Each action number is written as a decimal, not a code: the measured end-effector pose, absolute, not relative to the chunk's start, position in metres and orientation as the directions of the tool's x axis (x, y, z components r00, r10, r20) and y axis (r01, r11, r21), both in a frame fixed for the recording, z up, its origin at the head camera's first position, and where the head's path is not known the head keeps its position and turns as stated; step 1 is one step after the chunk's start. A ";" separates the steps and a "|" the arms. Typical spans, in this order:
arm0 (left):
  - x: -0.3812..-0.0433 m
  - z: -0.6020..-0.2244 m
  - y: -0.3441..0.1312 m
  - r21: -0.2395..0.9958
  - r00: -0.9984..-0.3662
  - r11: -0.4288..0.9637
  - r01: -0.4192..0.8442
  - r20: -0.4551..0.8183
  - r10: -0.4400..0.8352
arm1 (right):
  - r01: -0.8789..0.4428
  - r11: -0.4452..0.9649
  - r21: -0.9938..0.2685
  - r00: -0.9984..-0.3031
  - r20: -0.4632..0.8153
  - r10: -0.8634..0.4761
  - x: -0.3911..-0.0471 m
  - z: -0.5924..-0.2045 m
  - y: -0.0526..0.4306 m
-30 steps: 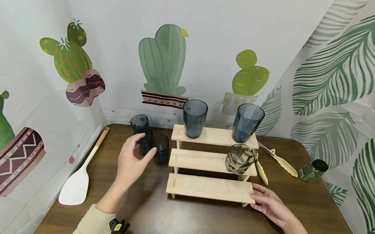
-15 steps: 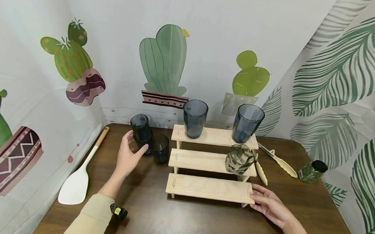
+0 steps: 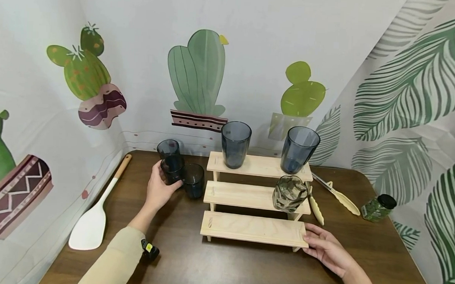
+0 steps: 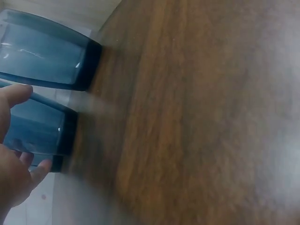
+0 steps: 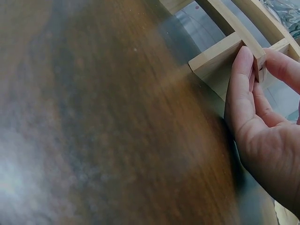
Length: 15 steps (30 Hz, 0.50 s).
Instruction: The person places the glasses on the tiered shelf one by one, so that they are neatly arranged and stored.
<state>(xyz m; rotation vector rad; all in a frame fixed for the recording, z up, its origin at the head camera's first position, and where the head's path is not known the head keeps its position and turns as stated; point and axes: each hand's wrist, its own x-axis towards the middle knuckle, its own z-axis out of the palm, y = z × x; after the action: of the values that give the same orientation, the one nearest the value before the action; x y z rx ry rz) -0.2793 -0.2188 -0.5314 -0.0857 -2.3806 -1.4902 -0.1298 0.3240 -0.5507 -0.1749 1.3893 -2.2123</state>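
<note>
My left hand (image 3: pixel 159 192) grips a dark blue drinking glass (image 3: pixel 172 168), thumb on its near side and fingers round the far side. In the left wrist view this glass (image 4: pixel 44 124) stands upright on the wood. Another blue glass (image 3: pixel 168 147) is behind it, and a third blue glass (image 3: pixel 194 181) sits just to its right. My right hand (image 3: pixel 327 250) pinches the right end of the lowest step of a three-tier wooden display stand (image 3: pixel 252 228), thumb and fingers on either side of the board, as the right wrist view also shows.
On the top tier stand two tall blue glasses (image 3: pixel 236 145) (image 3: pixel 299 150). A faceted smoky glass (image 3: pixel 290 194) is on the middle tier's right end. Tongs (image 3: pixel 342 199) and a green jar (image 3: pixel 378 208) lie to the right, a white spatula (image 3: pixel 90 227) to the left. Patterned curtains back the table.
My left hand has moved from hovering above the glasses down and round the front one, and its fingers have closed on it. The right hand stays at the stand.
</note>
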 end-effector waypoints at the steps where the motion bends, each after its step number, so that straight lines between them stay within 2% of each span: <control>1: -0.280 -0.532 -0.218 0.863 -0.943 0.456 0.220 0.308 -0.128 | 0.356 -0.341 -0.870 -0.858 -0.159 -0.489 -0.130 -0.551 0.324; 9: -0.282 -0.531 -0.217 0.867 -0.937 0.470 0.164 0.286 -0.201 | 0.355 -0.339 -0.871 -0.857 -0.158 -0.491 -0.129 -0.550 0.323; 15: -0.278 -0.531 -0.220 0.839 -0.923 0.520 0.162 0.315 -0.220 | 0.356 -0.339 -0.871 -0.856 -0.158 -0.492 -0.129 -0.548 0.323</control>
<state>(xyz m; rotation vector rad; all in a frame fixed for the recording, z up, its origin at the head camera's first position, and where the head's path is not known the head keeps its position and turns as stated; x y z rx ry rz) -0.2783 -0.2199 -0.5313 0.0479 -2.3809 -1.3725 -0.1291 0.3234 -0.5482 -0.1801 1.3892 -2.2085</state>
